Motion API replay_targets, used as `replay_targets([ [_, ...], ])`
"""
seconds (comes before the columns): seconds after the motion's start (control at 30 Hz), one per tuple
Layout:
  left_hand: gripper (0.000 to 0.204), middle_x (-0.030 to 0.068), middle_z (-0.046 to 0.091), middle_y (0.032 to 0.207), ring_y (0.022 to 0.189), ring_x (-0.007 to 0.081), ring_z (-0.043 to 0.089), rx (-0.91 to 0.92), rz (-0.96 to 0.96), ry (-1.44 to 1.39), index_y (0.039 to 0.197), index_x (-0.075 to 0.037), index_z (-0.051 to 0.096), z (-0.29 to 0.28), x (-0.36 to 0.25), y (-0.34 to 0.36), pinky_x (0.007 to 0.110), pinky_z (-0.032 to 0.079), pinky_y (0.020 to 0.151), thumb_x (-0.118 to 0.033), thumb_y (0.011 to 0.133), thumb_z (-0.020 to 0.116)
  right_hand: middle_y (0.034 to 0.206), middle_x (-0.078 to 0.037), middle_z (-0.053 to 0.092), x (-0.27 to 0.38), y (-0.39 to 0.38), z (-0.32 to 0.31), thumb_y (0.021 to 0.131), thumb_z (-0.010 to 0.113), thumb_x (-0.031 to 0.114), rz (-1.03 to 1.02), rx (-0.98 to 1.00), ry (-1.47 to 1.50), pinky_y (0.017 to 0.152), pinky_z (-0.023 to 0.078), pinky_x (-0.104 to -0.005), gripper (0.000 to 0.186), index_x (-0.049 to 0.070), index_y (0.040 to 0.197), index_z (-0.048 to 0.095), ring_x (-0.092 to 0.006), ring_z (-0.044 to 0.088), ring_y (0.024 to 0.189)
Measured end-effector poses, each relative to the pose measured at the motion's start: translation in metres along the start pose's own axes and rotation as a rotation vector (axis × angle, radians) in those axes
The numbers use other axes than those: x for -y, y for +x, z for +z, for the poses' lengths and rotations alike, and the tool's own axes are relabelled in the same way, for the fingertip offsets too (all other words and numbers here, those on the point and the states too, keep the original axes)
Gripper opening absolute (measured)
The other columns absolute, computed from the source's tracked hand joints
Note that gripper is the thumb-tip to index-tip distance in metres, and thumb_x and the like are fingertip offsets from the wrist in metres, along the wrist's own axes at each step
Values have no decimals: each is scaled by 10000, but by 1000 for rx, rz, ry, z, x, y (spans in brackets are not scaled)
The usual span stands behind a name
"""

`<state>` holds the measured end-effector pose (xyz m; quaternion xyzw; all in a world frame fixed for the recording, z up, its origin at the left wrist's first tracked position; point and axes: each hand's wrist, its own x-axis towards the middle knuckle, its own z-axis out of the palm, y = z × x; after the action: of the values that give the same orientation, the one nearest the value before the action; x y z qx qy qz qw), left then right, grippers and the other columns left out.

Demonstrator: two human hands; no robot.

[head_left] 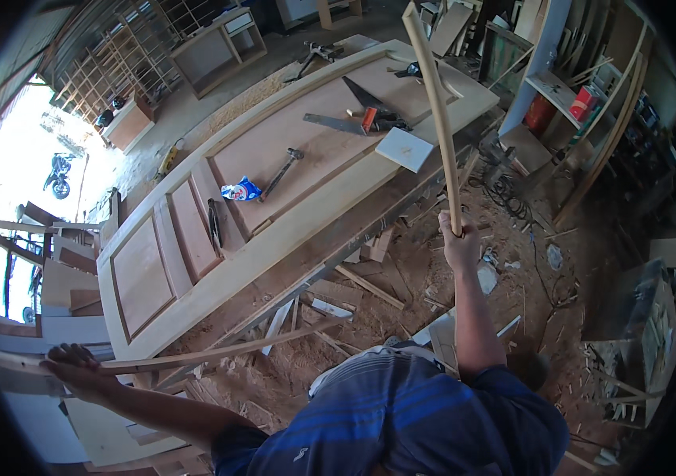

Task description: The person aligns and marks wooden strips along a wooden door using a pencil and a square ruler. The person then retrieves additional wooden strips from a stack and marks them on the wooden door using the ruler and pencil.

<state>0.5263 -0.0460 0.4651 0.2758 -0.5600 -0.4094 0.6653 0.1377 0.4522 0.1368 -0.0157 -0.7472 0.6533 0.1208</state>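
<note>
Gripping an upright wooden strip (437,103) at its lower end, the right hand (461,242) has its fingers closed round the wood, with no gap showing; the strip rises in front of the right part of the panelled door (290,266). At the near left, the left hand (80,373) holds a lower wooden strip (195,362), its fingers seemingly curled over it, though they are too dark to tell how tightly. This second strip runs crosswise past the door's near left corner; whether it touches the wood there cannot be told.

The step in hand looks to be handling the two strips, one per hand, with neither set down. A next move would probably call for steady control of both far ends, since long, slender pieces may swing, and for keeping them off the tools lying on the door: a hammer (281,173) beside a blue-and-white packet (241,190), pincers (214,225) to the left, and a handsaw (332,124) farther right. Scattered offcuts (369,287) on the near floor could hinder footing.
</note>
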Motion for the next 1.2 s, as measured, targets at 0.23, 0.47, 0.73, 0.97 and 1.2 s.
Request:
replay_targets([
  [0.23, 478, -34, 493, 777, 516, 44, 351, 584, 15, -61, 1028, -114, 575, 74, -8, -17, 218, 247, 441, -547, 1166, 431, 765, -5, 668, -5, 37, 6, 1052, 754, 391, 29, 15, -133, 671, 474, -296, 372, 28, 1119, 791, -80, 614, 732],
  [0.47, 265, -86, 464, 693, 561, 34, 371, 795, 5, 411, 953, -97, 666, 99, 165, -79, 262, 289, 488, -320, 1095, 640, 813, -31, 705, -33, 62, -3, 1060, 749, 375, 47, -168, -41, 686, 515, -314, 367, 14, 1117, 780, -98, 640, 727],
  [0.73, 363, 94, 544, 593, 505, 268, 480, 1216, 40, 826, 787, -34, 601, 108, 305, -147, 421, 386, 516, -302, 958, 778, 826, -26, 700, -29, 76, -24, 1044, 779, 300, 215, -316, -110, 681, 510, -283, 314, -14, 1039, 761, -87, 636, 720],
  [0.97, 413, 167, 666, 667, 622, 435, 674, 1334, 172, 958, 739, -74, 607, 103, 392, -130, 511, 528, 592, -371, 875, 860, 739, -12, 647, -37, 107, 10, 1023, 800, 375, 138, -341, -232, 618, 448, -300, 369, 11, 982, 751, -83, 574, 686],
  [1.2, 341, 123, 691, 708, 631, 404, 686, 1327, 164, 856, 850, -122, 649, 82, 467, -103, 524, 535, 592, -371, 865, 882, 747, -4, 679, -36, 138, 54, 1022, 796, 366, 115, -330, -278, 623, 454, -286, 348, 20, 1054, 776, -73, 594, 677],
])
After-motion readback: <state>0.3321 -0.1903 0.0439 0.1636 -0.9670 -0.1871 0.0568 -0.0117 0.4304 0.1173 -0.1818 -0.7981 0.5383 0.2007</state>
